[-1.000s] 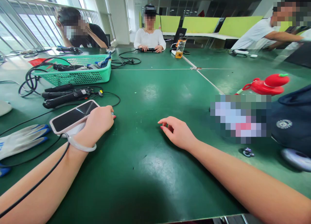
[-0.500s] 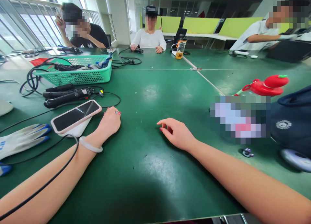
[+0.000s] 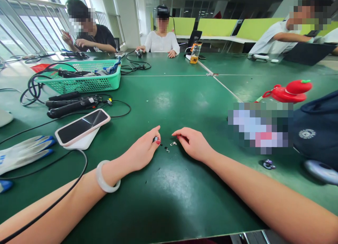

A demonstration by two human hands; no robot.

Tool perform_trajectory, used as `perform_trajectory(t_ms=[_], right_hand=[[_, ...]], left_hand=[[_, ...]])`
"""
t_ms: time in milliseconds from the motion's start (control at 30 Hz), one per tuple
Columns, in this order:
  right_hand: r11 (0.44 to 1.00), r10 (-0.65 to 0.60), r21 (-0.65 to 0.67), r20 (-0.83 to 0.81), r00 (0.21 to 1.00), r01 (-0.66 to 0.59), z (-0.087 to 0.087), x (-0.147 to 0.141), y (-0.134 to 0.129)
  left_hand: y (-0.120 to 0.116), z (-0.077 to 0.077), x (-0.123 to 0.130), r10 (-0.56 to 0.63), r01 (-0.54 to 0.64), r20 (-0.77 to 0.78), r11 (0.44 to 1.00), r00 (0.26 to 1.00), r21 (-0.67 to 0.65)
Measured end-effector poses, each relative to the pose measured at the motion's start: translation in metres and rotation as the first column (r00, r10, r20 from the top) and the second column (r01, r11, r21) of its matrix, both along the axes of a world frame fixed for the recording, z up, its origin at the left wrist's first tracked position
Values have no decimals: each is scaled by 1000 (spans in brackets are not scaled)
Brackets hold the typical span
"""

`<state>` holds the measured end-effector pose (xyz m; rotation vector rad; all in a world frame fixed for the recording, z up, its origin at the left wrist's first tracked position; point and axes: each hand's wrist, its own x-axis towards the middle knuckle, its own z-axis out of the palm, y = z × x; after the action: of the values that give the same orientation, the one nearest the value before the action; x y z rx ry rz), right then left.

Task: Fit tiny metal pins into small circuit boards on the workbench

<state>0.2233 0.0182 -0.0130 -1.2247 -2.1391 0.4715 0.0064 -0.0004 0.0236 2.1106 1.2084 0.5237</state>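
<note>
My left hand (image 3: 144, 148), with a pale bracelet (image 3: 107, 177) at the wrist, is over the middle of the green table. Its thumb and fingers curl round a small light-grey piece (image 3: 156, 139), partly hidden by them. Just right of its fingertips lie a small white piece (image 3: 173, 143), a bent silvery piece (image 3: 167, 150) and a tiny dark piece (image 3: 165, 147). Their exact kind is too small to tell. Across from it, my right hand (image 3: 194, 142) rests with curved fingers, thumb and forefinger slightly apart, beside the white piece; nothing shows in it.
A phone (image 3: 83, 126), work gloves (image 3: 26, 152), black handheld tools (image 3: 74, 104) and a green basket (image 3: 84, 81) stand left. At right are a red-topped bottle (image 3: 289, 92), a dark bag (image 3: 317, 127) and a small dark trinket (image 3: 268, 164). Several people sit around the table.
My left hand has moved right from beside the phone towards my right hand. Small pieces now lie between the hands. The right hand has barely moved, its fingers slightly more curled.
</note>
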Motion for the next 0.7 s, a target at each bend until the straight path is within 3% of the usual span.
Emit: perform_trajectory(t_ms=[167,367,500,600,700], right_hand=[[994,-102,-57,-70,992,98,-1,1,5],[896,-360,-331,-148,921,297,4,14,12],[883,-308,-401,-106,945,243,9,15,6],[893,-221,-435,-208,953,112,9,10,2],[907,-163,-420,-303,939,23,4,6,4]], left_hand=[[0,-3,1,-209,210,-30,978,977,21],[5,-16,-1,-162,203,-197,956,967,210],[7,-22,-3,-157,205,-210,951,965,232],[7,-16,-1,-151,217,-239,934,959,283],[-5,-4,4,-127,295,-368,844,921,448]])
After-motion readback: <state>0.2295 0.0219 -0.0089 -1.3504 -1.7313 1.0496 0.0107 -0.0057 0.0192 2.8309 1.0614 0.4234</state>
